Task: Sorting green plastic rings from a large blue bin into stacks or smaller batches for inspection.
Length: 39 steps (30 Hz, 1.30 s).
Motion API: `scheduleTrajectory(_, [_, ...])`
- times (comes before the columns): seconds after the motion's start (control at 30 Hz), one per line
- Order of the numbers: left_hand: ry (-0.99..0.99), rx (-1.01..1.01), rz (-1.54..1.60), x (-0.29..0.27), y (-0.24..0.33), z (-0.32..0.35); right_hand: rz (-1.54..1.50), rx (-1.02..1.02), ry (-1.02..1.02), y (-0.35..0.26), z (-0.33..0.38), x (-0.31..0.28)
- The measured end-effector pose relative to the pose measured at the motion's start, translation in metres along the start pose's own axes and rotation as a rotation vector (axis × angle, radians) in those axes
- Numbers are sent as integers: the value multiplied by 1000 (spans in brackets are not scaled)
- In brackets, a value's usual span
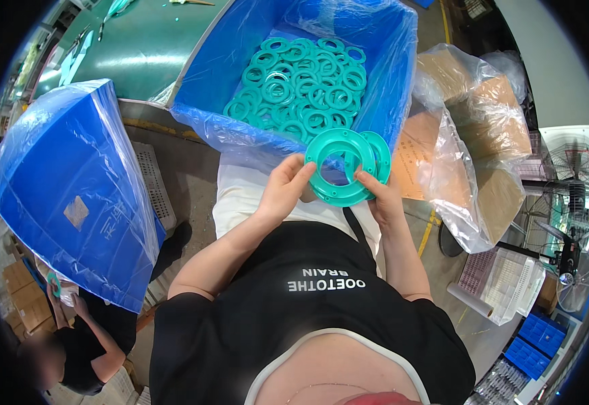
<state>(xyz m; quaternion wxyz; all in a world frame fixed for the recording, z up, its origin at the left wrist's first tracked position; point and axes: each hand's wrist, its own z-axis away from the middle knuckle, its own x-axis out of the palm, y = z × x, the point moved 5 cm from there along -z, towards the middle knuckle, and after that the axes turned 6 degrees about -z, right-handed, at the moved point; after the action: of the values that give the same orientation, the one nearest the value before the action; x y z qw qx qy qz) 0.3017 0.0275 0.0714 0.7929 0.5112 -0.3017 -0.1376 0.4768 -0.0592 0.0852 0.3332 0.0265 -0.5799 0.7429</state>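
Note:
My left hand (284, 187) pinches the left edge of a flat teal plastic ring (336, 139), its thumb lying on the flange. My right hand (382, 194) grips the same ring from the lower right, thumb on its face. A second teal ring (383, 152) sits behind the first, offset to the right and partly hidden. How the right fingers hold that rear ring is hidden. Both rings are above the near edge of a film-lined blue bin (383, 57). Inside the bin lies a loose pile of similar teal rings (301, 108).
Another film-covered blue bin (65, 175) is on the left, with a co-worker (82, 358) beyond it holding a teal ring. A green-topped table (152, 47) adjoins the bin. Cardboard boxes (500, 121) under clear film, a fan (568, 263) and blue crates (541, 334) are on the right.

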Motion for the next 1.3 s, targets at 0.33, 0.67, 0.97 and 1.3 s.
scheduleTrajectory(0.33, [-199, 31, 77, -1, -1, 10, 160, -103, 136, 5, -2, 13])
scheduleTrajectory(0.67, [-135, -184, -67, -1, -15, 2, 469, -205, 118, 8, 13, 6])
scheduleTrajectory(0.97, [-331, -27, 17, 30, 18, 13, 166, -268, 240, -50, 19, -31])
scheduleTrajectory(1.3, [-289, -258, 80, 34, -6, 4, -543, -213, 25, -42, -2, -47])
